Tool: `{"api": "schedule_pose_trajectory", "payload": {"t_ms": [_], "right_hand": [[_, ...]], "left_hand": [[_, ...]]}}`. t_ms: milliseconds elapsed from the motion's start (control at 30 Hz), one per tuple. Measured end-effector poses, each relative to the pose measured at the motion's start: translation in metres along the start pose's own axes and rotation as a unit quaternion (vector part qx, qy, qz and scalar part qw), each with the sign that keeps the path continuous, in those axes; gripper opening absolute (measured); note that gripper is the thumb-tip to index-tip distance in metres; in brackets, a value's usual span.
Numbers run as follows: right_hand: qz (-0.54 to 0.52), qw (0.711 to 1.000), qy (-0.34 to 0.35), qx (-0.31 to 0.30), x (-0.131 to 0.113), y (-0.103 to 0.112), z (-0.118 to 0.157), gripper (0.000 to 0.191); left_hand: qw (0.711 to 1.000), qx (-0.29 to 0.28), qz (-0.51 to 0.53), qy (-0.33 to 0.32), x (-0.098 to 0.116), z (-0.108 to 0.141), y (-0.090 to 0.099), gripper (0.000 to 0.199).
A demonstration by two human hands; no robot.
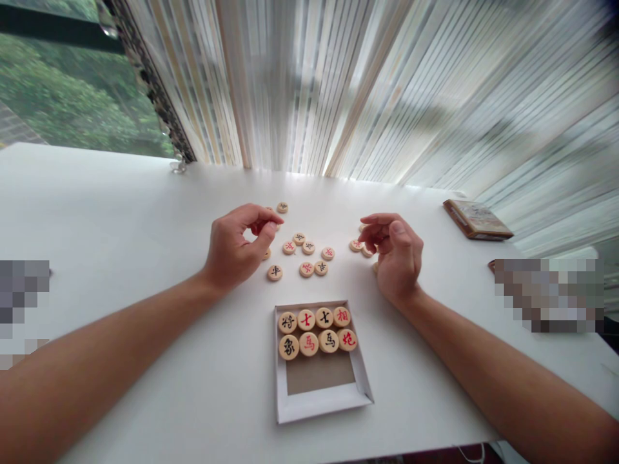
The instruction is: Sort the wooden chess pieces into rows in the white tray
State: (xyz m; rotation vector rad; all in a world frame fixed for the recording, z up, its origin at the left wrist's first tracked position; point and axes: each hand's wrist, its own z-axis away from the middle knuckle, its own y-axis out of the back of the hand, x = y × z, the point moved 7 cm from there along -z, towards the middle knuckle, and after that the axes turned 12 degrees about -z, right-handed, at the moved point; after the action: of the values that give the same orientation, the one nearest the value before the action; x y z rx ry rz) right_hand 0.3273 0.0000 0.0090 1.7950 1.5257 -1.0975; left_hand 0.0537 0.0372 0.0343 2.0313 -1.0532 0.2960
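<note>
My left hand [242, 241] hovers over the left side of the scattered round wooden pieces, thumb and fingertips close together; what they may hold is too small to tell. My right hand [396, 254] is above the pieces on the right, fingers loosely curled and apart, nothing visible in it. Between the hands lie several pieces with red or black characters, among them a black-marked piece [275, 272] and a red-marked piece [328, 253]. Nearer me, a white open box [319, 401] holds two rows of upright-facing pieces, such as a red one [308, 343]; its near part shows a brown bottom.
A flat brown box [478, 220] lies at the right rear of the white table [97, 219]. Striped curtains [309, 84] hang along the far edge, beside a window at the left. A small clear object [178, 165] stands by the curtain. Pixelated patches cover both sides.
</note>
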Motion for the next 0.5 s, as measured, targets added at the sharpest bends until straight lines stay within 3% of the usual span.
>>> {"api": "schedule_pose_trajectory", "payload": {"t_ms": [233,500], "right_hand": [[-0.05,0.999,0.012,-0.011,-0.0009,-0.0012,0.0006,0.039],[-0.008,1.0,0.013,0.022,-0.0061,0.0026,-0.001,0.044]], "left_hand": [[1.0,-0.002,0.005,0.0,-0.0003,-0.0005,-0.0005,0.014],[1.0,-0.004,0.004,0.001,0.0,-0.0008,-0.0012,0.014]]}}
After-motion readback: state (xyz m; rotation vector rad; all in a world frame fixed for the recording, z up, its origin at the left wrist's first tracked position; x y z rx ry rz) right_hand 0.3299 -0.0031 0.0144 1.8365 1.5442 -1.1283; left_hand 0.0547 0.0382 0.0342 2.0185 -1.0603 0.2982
